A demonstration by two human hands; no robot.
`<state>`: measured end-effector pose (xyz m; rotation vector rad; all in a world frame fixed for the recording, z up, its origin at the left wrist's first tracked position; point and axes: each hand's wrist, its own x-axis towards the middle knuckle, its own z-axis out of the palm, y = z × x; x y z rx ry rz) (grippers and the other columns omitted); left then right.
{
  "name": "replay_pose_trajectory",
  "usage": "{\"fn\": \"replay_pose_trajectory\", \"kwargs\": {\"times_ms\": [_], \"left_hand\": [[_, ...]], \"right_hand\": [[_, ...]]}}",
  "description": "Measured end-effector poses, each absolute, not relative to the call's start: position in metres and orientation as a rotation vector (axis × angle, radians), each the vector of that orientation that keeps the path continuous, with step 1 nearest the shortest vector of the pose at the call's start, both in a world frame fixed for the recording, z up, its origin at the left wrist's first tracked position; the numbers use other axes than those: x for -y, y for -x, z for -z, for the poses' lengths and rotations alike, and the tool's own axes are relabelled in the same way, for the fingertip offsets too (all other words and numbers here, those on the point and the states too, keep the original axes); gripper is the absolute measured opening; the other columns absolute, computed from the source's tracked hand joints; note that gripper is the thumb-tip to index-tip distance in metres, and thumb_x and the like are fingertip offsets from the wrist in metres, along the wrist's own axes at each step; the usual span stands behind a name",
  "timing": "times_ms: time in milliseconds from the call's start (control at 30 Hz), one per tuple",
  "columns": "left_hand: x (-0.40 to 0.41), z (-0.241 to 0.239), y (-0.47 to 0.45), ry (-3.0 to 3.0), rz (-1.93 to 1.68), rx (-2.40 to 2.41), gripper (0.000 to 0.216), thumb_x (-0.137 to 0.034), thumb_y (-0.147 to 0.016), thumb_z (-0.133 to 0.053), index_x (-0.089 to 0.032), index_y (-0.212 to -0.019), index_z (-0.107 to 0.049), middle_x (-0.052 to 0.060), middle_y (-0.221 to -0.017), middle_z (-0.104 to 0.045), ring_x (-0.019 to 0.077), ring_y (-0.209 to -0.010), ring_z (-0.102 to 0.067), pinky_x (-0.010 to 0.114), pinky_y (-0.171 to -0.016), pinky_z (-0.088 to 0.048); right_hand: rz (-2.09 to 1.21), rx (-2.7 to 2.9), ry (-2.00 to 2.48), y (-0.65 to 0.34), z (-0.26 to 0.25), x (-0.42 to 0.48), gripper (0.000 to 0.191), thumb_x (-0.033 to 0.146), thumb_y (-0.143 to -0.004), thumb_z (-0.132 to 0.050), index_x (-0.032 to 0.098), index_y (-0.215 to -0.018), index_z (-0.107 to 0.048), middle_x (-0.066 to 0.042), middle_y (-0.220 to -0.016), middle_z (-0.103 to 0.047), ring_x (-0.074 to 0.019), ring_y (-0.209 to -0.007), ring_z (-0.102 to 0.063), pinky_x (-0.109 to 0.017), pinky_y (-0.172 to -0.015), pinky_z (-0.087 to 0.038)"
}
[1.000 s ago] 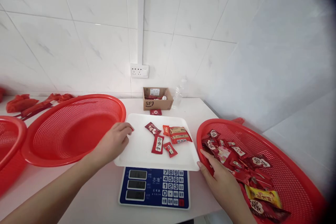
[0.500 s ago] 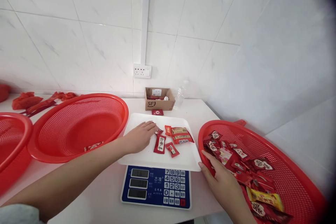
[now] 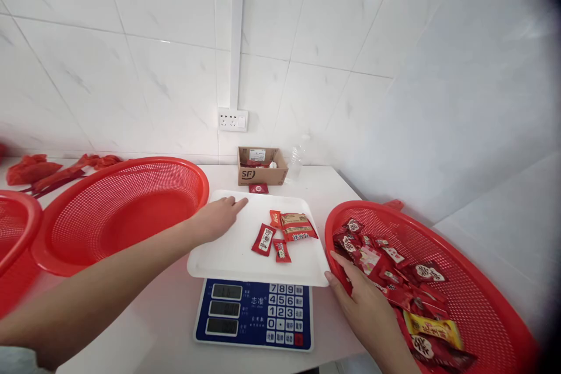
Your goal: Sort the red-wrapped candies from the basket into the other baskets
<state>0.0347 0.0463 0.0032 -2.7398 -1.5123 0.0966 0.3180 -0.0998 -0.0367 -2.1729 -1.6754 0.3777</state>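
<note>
My left hand (image 3: pixel 217 219) is over the left part of the white tray (image 3: pixel 219 257), its index finger stretched out and the others curled. A small red candy packet has gone from the tray under these fingers; the hand now hides it. On the tray lie a larger red-and-tan snack packet (image 3: pixel 298 227), a red packet with a white label (image 3: pixel 263 239), a small red candy (image 3: pixel 281 250) and a small orange-red packet (image 3: pixel 275 219). My right hand (image 3: pixel 362 298), fingers spread, rests between the tray's right corner and the right red basket (image 3: pixel 464 257).
The tray sits on a blue digital scale (image 3: pixel 254 315). Wrapped candies (image 3: pixel 394 280) fill the right basket. A red basket (image 3: pixel 127 210) stands left, partly behind my left arm. At the back are a cardboard box (image 3: pixel 263 174), a red packet (image 3: pixel 258 188) and a clear bottle (image 3: pixel 295 160).
My left hand has drawn back leftward, and the small red candy packet under its fingers has gone from the tray. My right hand stays at the basket rim. The view has shifted slightly.
</note>
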Motion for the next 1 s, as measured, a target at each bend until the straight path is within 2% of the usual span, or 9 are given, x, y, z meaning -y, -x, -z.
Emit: {"fn": "replay_pose_trajectory", "kwargs": {"times_ms": [167, 233, 333, 433, 567, 667, 733, 833, 1000], "left_hand": [[-0.04, -0.029, 0.017, 2.497, -0.097, 1.802, 0.048, -0.011, -0.085, -0.028, -0.012, -0.132, -0.039, 0.014, -0.09, -0.063, 0.024, -0.07, -0.063, 0.032, -0.054, -0.048], [-0.037, -0.034, 0.03, 2.434, -0.089, 1.861, 0.044, -0.015, -0.087, -0.026, -0.011, -0.127, -0.045, 0.014, -0.089, -0.064, 0.0264, -0.072, -0.062, 0.034, -0.054, -0.048], [-0.029, -0.032, 0.03, 2.467, -0.044, 1.831, 0.038, -0.022, -0.091, -0.029, -0.014, -0.12, -0.053, 0.015, -0.106, -0.063, 0.0289, -0.095, -0.06, 0.039, -0.07, -0.051], [-0.02, -0.022, 0.007, 2.715, 0.049, 1.658, 0.037, -0.031, -0.093, -0.035, -0.021, -0.125, -0.05, 0.01, -0.128, -0.055, 0.0254, -0.114, -0.053, 0.039, -0.092, -0.045], [-0.009, -0.006, -0.04, 3.01, 0.106, 1.309, 0.042, -0.036, -0.092, -0.043, -0.023, -0.132, -0.044, 0.009, -0.139, -0.046, 0.0258, -0.123, -0.047, 0.04, -0.098, -0.041], [-0.006, 0.002, -0.068, 3.099, 0.136, 1.056, 0.038, -0.032, -0.091, -0.046, -0.023, -0.127, -0.049, 0.01, -0.133, -0.051, 0.0266, -0.118, -0.05, 0.04, -0.096, -0.043], [-0.005, 0.005, -0.076, 3.111, 0.12, 0.967, 0.031, -0.023, -0.089, -0.047, -0.02, -0.117, -0.058, 0.011, -0.126, -0.055, 0.0271, -0.113, -0.052, 0.04, -0.092, -0.045], [-0.007, 0.007, -0.076, 3.087, 0.121, 0.99, 0.027, -0.01, -0.081, -0.048, -0.016, -0.101, -0.064, 0.012, -0.123, -0.057, 0.0276, -0.105, -0.054, 0.04, -0.088, -0.048], [-0.008, 0.008, -0.054, 3.023, 0.174, 1.153, 0.032, -0.002, -0.071, -0.049, -0.016, -0.095, -0.065, 0.01, -0.115, -0.059, 0.0257, -0.101, -0.055, 0.038, -0.084, -0.049]], "right_hand": [[-0.415, 1.7, 2.164, -0.32, 0.04, 0.1, 0.057, 0.047, -0.088, -0.03, 0.014, -0.13, -0.049, -0.013, -0.135, -0.053, -0.0277, -0.124, -0.048, -0.045, -0.098, -0.042], [-0.422, 1.7, 2.162, -0.32, 0.041, 0.099, 0.058, 0.048, -0.088, -0.03, 0.013, -0.13, -0.048, -0.013, -0.135, -0.052, -0.0282, -0.124, -0.048, -0.045, -0.098, -0.041], [-0.428, 1.684, 2.178, -0.32, 0.039, 0.098, 0.058, 0.049, -0.087, -0.03, 0.014, -0.131, -0.048, -0.012, -0.136, -0.052, -0.0284, -0.124, -0.048, -0.045, -0.098, -0.042], [-0.433, 1.681, 2.194, -0.32, 0.038, 0.098, 0.058, 0.049, -0.088, -0.03, 0.015, -0.131, -0.048, -0.012, -0.136, -0.052, -0.0282, -0.124, -0.048, -0.045, -0.098, -0.042], [-0.407, 1.69, 2.182, -0.321, 0.039, 0.099, 0.056, 0.047, -0.088, -0.031, 0.014, -0.129, -0.05, -0.012, -0.133, -0.054, -0.0285, -0.122, -0.05, -0.045, -0.097, -0.043], [-0.397, 1.696, 2.181, -0.321, 0.039, 0.099, 0.057, 0.047, -0.088, -0.031, 0.014, -0.13, -0.05, -0.012, -0.134, -0.054, -0.0278, -0.123, -0.049, -0.044, -0.099, -0.042], [-0.39, 1.69, 2.189, -0.32, 0.039, 0.098, 0.056, 0.046, -0.087, -0.031, 0.014, -0.129, -0.05, -0.011, -0.134, -0.054, -0.027, -0.124, -0.049, -0.043, -0.1, -0.042], [-0.402, 1.687, 2.201, -0.32, 0.04, 0.097, 0.057, 0.047, -0.087, -0.031, 0.015, -0.13, -0.05, -0.01, -0.136, -0.052, -0.0261, -0.124, -0.049, -0.042, -0.101, -0.041], [-0.445, 1.682, 2.214, -0.323, 0.042, 0.096, 0.065, 0.053, -0.085, -0.026, 0.013, -0.133, -0.046, -0.011, -0.138, -0.049, -0.0268, -0.127, -0.046, -0.043, -0.103, -0.038]]}}
